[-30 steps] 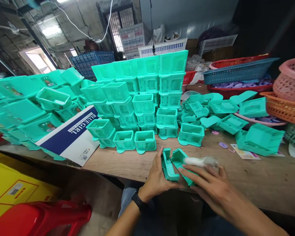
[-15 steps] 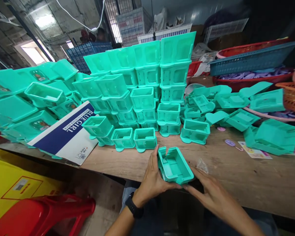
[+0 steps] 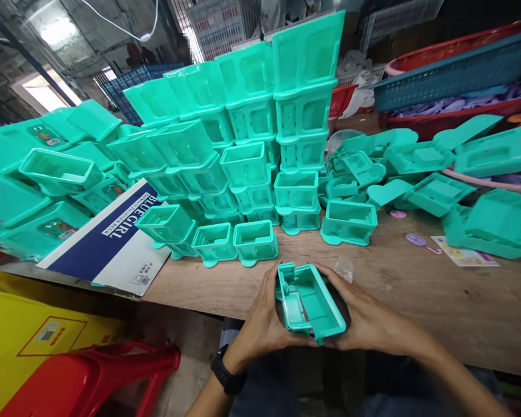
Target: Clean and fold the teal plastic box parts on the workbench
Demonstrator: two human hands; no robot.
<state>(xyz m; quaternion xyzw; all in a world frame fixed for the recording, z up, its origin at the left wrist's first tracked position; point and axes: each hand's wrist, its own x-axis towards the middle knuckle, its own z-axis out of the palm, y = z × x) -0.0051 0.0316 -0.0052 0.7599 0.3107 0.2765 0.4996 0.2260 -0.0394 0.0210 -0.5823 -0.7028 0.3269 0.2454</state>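
Observation:
Both my hands hold one teal plastic box shell [image 3: 309, 301], open side up, at the near edge of the wooden table [image 3: 438, 301]. My left hand [image 3: 260, 318] grips its left side, a black watch on that wrist. My right hand [image 3: 364, 318] cups its right side and underside. A small clear plastic bag [image 3: 344, 267] lies on the table just beyond my right hand. Right behind, two same teal shells [image 3: 237, 242] stand side by side.
A tall stack of teal shells [image 3: 260, 133] fills the middle and left. Loose teal lids [image 3: 421, 174] lie at the right, with blue and red baskets [image 3: 451, 75] behind. A blue-and-white carton [image 3: 108, 240] overhangs the left edge. A red stool [image 3: 91, 376] stands below.
My right hand let go of a whitish bag and closed on the right side of the shell. The two parts came together into one box, now held with both hands.

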